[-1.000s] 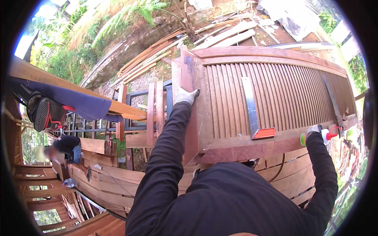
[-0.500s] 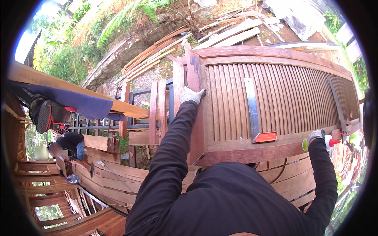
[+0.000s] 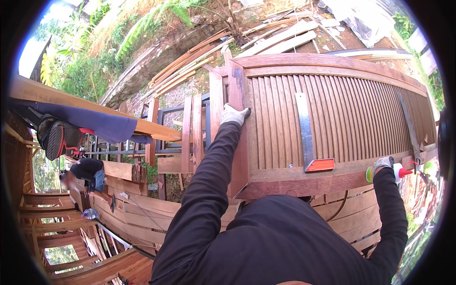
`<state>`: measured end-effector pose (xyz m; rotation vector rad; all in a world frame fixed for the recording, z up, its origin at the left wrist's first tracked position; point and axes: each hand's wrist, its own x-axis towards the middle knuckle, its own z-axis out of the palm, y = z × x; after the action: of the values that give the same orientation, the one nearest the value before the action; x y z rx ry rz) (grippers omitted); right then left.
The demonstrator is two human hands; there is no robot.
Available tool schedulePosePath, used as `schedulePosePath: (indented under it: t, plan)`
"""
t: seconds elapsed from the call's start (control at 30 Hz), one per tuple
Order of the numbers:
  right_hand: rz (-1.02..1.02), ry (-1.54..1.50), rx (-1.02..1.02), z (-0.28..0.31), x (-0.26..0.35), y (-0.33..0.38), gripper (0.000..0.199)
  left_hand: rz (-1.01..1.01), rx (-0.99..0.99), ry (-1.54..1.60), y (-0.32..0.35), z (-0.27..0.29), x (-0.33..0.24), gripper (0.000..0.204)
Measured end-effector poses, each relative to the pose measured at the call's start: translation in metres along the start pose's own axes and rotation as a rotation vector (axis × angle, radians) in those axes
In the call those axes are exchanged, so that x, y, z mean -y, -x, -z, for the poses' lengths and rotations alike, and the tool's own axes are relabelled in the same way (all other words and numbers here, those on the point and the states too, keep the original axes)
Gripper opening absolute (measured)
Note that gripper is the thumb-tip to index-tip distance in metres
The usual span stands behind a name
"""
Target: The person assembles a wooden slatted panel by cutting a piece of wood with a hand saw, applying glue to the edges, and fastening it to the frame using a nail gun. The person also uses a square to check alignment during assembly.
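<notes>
I see outdoor decking (image 3: pixel 349 223). Panel (image 3: pixel 358 118) runs left-right, left hand (image 3: pixel 233 114) gripping its end; right hand (image 3: pixel 383 164) holds bottle (image 3: pixel 397 174), tip (image 3: pixel 405 172) rightward.

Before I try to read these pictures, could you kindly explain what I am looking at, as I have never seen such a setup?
Certainly. There is no machine here: a person works with two gloved hands. Every picture comes from one wide fisheye camera on the head, looking down, so straight edges bend near the rim. The left hand is on the wooden end piece of a slatted wooden panel. The right hand holds a bottle with a red nozzle at the panel's near edge. On the slats lie a metal square with an orange handle and, farther right, a dark bar, perhaps a clamp.
</notes>
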<state>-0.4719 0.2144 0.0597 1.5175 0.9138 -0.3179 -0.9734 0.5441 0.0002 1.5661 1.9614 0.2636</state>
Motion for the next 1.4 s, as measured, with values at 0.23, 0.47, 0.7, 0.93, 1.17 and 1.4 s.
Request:
schedulePosePath:
  t: [0.23,0.47,0.7,0.93,1.17,1.4]
  plan:
    - [0.009,0.007,-0.008,0.001,0.000,0.002,0.040,0.005,-0.030,0.002,0.007,-0.003,-0.003,0.105]
    - [0.043,0.056,-0.043,0.017,-0.002,0.032,0.042,0.026,0.024,0.042,0.002,-0.005,-0.003,0.110]
    - [0.053,0.063,-0.023,0.010,-0.002,0.023,0.037,0.024,0.015,0.028,0.003,-0.007,-0.004,0.112]
    - [0.043,0.070,-0.003,0.016,-0.003,0.023,0.037,0.027,0.023,0.025,-0.001,-0.008,-0.003,0.111]
    - [0.011,0.086,-0.053,0.000,-0.004,0.015,0.036,-0.063,-0.013,0.059,-0.009,-0.022,0.005,0.106]
    - [0.013,0.073,-0.044,-0.005,-0.007,-0.005,0.033,0.021,-0.004,0.044,0.007,-0.005,-0.005,0.111]
